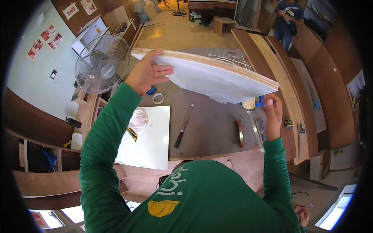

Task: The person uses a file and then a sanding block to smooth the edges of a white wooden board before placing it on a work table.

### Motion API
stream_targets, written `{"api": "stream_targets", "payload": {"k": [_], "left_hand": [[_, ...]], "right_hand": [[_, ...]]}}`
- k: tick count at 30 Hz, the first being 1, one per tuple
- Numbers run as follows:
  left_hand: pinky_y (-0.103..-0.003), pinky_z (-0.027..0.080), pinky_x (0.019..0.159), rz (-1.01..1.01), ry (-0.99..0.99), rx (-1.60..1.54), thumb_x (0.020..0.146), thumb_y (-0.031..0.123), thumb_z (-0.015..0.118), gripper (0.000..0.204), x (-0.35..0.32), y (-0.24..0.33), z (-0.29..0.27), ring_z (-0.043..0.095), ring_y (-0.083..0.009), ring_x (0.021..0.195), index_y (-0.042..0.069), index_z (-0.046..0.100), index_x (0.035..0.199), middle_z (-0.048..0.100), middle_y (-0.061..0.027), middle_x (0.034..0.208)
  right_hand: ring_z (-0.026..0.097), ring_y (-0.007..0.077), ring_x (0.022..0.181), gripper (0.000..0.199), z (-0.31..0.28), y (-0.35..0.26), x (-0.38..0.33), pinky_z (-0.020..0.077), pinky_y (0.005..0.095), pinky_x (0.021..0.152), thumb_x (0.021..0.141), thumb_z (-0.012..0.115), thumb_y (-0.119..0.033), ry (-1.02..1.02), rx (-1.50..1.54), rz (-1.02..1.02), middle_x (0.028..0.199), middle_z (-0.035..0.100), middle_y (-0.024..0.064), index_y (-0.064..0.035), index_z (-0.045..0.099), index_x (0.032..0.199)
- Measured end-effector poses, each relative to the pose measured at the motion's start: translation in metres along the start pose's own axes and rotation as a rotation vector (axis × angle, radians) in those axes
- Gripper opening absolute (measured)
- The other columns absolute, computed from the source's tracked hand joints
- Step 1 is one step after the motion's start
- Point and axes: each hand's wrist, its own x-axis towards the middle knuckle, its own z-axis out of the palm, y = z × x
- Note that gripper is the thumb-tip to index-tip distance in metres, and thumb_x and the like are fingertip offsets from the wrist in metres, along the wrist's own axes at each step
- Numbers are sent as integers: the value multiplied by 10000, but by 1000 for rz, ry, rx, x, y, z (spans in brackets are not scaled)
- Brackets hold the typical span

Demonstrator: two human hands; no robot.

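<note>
A white-faced plywood board [217, 75] stands tilted above the brown worktable [210, 128], its layered edge uppermost. My left hand [149, 73] grips its left end, thumb at the top edge and fingers stretched over the white face. Just under the board's right corner is my right hand [273, 114], fingers curled together; whether they touch the board or pinch something small is hidden. Beside those fingertips shows a blue object [259, 101]. On the table lie a black-handled tool [184, 126], a roll of tape [158, 98] and a metal strip [255, 131].
At left, a white panel [155, 139] carries a crumpled round wrap [138, 120] and a yellow-black cutter [132, 134]. A fan [103, 64] stands beyond it. Long wooden boards [278, 77] lie along the right, with a tape measure [288, 123]. Another person [288, 19] stands far right.
</note>
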Motion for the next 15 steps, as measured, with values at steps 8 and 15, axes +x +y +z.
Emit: {"api": "stream_targets", "payload": {"k": [8, 15], "left_hand": [[-434, 446, 1065, 276, -56, 151, 1000, 386, 612, 610, 41, -71, -18, 616, -256, 1254, 38, 463, 1479, 652, -144, 1359], [-483, 509, 1016, -275, -196, 1326, 924, 564, 658, 693, 43, -370, -46, 642, -392, 1208, -6, 615, 1316, 662, -255, 1296]], "right_hand": [[576, 194, 1172, 564, 61, -24, 91, 451, 334, 1032, 984, 732, -364, 104, 47, -297, 1281, 625, 131, 23, 520, 1335], [553, 188, 1226, 512, 74, -32, 130, 393, 345, 1090, 1028, 657, -399, 139, -35, -310, 1307, 615, 107, -12, 527, 1337]]}}
